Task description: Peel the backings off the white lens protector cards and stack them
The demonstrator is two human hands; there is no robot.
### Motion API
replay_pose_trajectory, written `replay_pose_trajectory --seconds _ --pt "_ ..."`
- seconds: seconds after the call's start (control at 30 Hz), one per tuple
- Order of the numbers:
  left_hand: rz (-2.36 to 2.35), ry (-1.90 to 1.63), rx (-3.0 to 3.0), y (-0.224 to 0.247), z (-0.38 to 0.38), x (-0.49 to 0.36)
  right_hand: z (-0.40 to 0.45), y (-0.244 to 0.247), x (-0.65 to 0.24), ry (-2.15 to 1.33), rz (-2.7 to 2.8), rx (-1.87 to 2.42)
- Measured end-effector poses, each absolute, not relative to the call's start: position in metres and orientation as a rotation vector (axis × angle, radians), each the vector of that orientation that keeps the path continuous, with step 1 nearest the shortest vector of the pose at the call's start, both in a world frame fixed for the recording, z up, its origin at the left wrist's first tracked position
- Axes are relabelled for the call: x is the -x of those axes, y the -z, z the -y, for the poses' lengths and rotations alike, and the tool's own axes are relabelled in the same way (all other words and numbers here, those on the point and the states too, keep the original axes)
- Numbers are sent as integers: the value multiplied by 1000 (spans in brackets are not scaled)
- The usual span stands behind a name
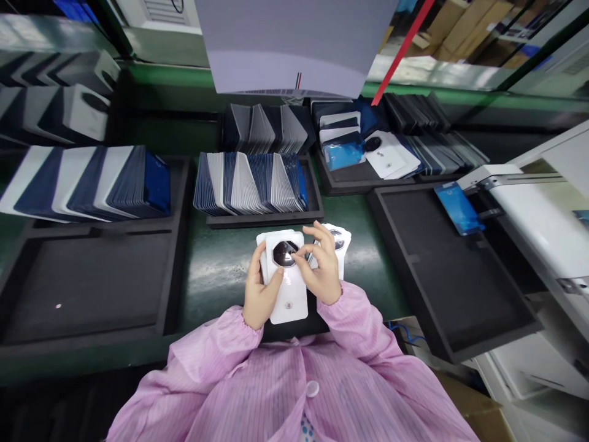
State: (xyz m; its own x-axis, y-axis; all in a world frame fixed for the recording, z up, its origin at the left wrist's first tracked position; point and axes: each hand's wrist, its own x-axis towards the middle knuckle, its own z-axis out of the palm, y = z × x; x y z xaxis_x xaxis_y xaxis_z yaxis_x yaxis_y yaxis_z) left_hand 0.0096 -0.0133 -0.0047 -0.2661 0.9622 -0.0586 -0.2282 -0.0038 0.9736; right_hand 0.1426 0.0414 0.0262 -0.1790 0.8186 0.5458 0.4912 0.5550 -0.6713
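A white phone back panel (289, 298) with a dark glossy camera window lies at the front middle, over other white panels that show at its upper left edge. My left hand (262, 291) holds it by the left side, thumb resting on its face. At the camera window, the thumb and forefinger of my right hand (321, 270) are pinched together, the other fingers raised. Whatever is between those fingertips is too small to make out. Partly behind my right hand sit more white panels (344, 245) with dark camera windows.
A black tray (257, 219) with rows of white and dark blue panels stands ahead. Fanned panels (83, 184) are at the left, above a black tray (92, 282). At the right, a blue film-covered panel (460, 209) lies on another black tray (453, 276), beside a white machine (538, 215).
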Motion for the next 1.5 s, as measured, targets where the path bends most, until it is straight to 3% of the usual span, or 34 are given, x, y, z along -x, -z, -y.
replay_pose_trajectory --seconds 0.2,0.43,0.6,0.87,1.03,1.5 --pt "-1303 -1515 -894 7 9 -5 -36 -19 -147 -409 1926 631" --pt "-1378 -1501 -1065 12 17 -9 -39 -20 -145 -518 1742 1162" --pt "-1473 -1504 -1238 19 21 -10 -41 -16 -148 -808 1589 1188" --pt "-1373 -1494 -1051 8 14 -8 -33 -18 -146 -377 1947 827" --pt "-1354 -1514 -1009 8 11 -5 -29 -10 -145 -436 1973 553" --pt "-1312 -1535 -978 7 10 -5 -27 -4 -143 -483 1907 510"
